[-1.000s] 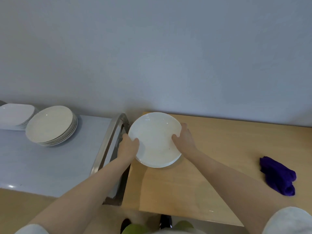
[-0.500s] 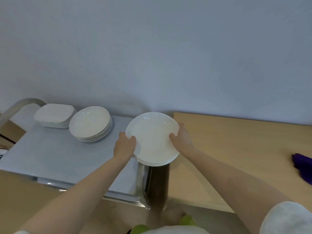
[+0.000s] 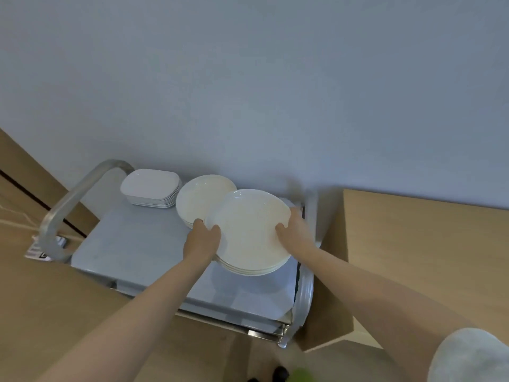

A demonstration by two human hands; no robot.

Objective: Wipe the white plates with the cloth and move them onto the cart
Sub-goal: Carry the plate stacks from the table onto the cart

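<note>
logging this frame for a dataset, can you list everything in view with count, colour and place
stack of round white plates in hand: one stack, white, held above the cart top, right side
stack of round white plates at rest: one, white, cart rear
stack of rectangular white dishes: one, white, cart rear left
grey metal cart: one, grey, centre
light wooden table: one, tan, right
left hand: grips the held stack's left rim
right hand: grips its right rim

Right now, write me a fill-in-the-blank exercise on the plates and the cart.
1. Both hands, left hand and right hand, hold a stack of round ____ plates.
2. The held stack hangs above the grey ____.
3. The stack at the cart's far left corner has a ____ outline, not round.
4. The round stack on the cart lies ____ the two other stacks.

Missing words: white; cart; rectangular; between
</note>
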